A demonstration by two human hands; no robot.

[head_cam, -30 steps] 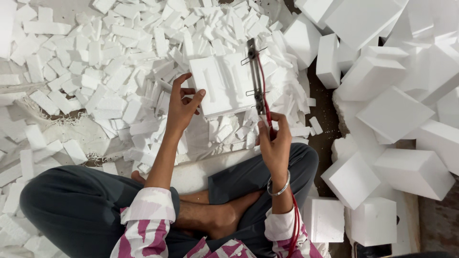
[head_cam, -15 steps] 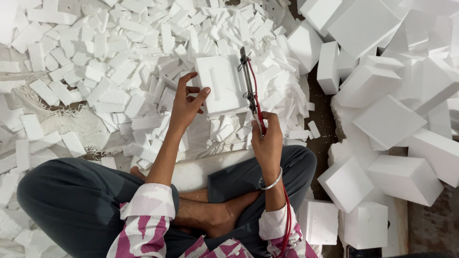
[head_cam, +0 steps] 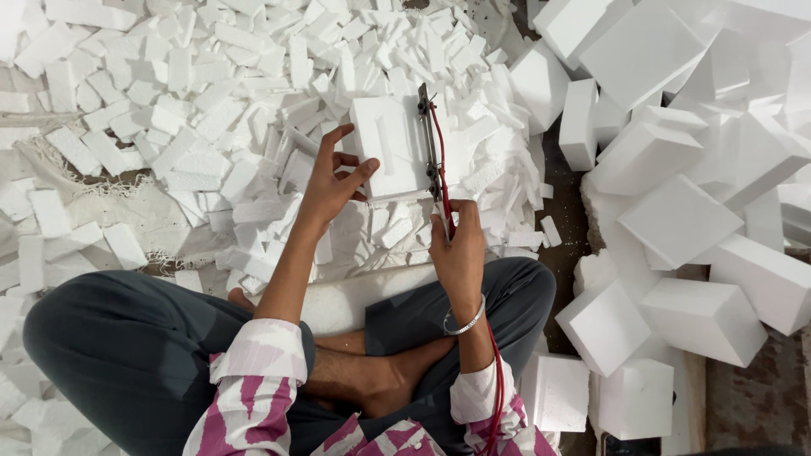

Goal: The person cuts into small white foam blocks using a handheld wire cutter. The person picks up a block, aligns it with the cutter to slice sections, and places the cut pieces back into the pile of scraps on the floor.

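The person is sitting cross-legged, and the bare feet are lying just below both hands. The right hand is wearing a silver bangle and is closing its fingers around the handle of a thin metal cutting tool. A red cord is running from the tool down past the right wrist. The left hand is spreading its fingers and is pinching the left edge of a white foam block. The tool is touching the block's right edge. Beyond the hands, small foam pieces are lying in a heap. Right of the right hand, big foam blocks are piling up.
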